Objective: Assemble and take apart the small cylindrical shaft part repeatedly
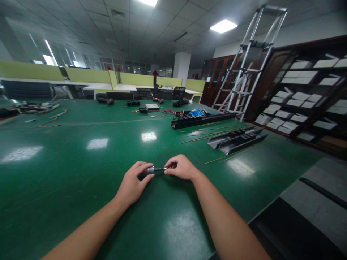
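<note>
Just in front of me, my left hand (138,180) is wrapped round a silver cylinder with a thin dark shaft (150,170); its exact kind is unclear. The cylinder lies level, its shaft pointing right. At the shaft's far end, my right hand (179,167) pinches with thumb and fingers. Whether a separate small piece sits between those fingertips is too small to tell. Both hands are low over the green tabletop (81,173), and the left fingers partly hide the cylinder.
Black metal channels (230,146) and thin rods (195,138) lie to the right. Farther back are a longer black channel (189,122) with blue pieces, a white box (152,107) and power tools (105,101). Circuit parts (36,107) lie left. A ladder (241,68) stands beyond.
</note>
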`<state>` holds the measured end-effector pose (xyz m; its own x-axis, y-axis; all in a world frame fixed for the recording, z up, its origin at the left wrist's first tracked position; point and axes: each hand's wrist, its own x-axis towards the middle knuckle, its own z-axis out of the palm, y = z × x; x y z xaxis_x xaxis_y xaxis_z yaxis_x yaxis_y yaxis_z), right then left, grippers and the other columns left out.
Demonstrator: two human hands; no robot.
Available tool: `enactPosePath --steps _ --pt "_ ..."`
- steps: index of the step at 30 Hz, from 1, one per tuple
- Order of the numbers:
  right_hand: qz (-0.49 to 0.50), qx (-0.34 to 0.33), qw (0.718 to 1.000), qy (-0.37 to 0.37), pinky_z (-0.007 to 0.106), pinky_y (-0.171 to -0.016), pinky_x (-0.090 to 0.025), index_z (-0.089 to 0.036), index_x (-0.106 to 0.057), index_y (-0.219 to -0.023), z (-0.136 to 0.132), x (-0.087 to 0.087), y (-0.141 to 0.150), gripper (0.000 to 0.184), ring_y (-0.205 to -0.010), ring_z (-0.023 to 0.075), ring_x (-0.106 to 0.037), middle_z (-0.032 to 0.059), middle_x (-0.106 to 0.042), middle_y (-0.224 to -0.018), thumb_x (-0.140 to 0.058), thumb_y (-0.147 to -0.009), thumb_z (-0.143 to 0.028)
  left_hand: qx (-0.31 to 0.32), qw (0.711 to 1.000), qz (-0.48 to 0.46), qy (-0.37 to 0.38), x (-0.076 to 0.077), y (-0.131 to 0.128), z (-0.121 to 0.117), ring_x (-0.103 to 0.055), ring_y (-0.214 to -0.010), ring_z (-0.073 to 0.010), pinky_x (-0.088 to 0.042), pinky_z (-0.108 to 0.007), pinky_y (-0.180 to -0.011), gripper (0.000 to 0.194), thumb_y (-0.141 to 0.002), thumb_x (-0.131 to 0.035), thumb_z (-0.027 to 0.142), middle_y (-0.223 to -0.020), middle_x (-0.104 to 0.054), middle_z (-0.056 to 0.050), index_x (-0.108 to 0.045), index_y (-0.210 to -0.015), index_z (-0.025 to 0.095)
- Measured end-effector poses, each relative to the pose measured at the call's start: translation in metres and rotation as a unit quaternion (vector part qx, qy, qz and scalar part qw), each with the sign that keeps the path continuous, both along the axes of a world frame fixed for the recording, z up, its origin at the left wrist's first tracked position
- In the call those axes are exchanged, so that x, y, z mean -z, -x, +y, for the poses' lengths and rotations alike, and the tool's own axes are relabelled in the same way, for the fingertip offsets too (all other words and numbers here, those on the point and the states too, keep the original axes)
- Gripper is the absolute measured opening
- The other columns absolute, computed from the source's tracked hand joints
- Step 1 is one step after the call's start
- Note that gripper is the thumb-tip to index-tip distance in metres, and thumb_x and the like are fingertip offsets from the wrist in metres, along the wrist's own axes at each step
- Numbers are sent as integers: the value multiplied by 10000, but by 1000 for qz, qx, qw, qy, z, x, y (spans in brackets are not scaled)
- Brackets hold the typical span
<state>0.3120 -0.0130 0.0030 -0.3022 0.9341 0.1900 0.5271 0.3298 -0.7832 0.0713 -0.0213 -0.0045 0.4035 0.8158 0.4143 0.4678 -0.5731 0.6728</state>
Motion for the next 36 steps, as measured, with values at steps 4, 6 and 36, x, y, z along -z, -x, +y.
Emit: enactPosePath --steps 4,6,36 --pt "5 1 1000 7 222 -552 -425 -136 -758 -817 0 1 -1 223 -578 127 -576 31 -687 -667 -770 -666 -300 0 1000 -2 1 0 1 -1 -591 -965 -189 -492 -355 -895 289 -871 -619 358 -1096 -587 -32 -634 -1153 296" --pt "5 2 1000 10 221 -547 -421 -134 -759 -815 0 0 -2 226 -578 129 -580 32 -687 -663 -772 -663 -301 1 1000 -4 0 0 1 0 -594 -961 -193 -498 -358 -887 290 -873 -612 360 -1096 -589 -39 -636 -1153 288" --pt "55 21 997 58 232 -556 -469 -130 -747 -808 6 16 -14 259 -588 150 -635 40 -702 -671 -791 -625 -308 -42 911 -295 284 -13 16 -1 -672 -900 -195 -559 -341 -827 511 -780 -696 390 -1092 -632 -126 -480 -1172 143"
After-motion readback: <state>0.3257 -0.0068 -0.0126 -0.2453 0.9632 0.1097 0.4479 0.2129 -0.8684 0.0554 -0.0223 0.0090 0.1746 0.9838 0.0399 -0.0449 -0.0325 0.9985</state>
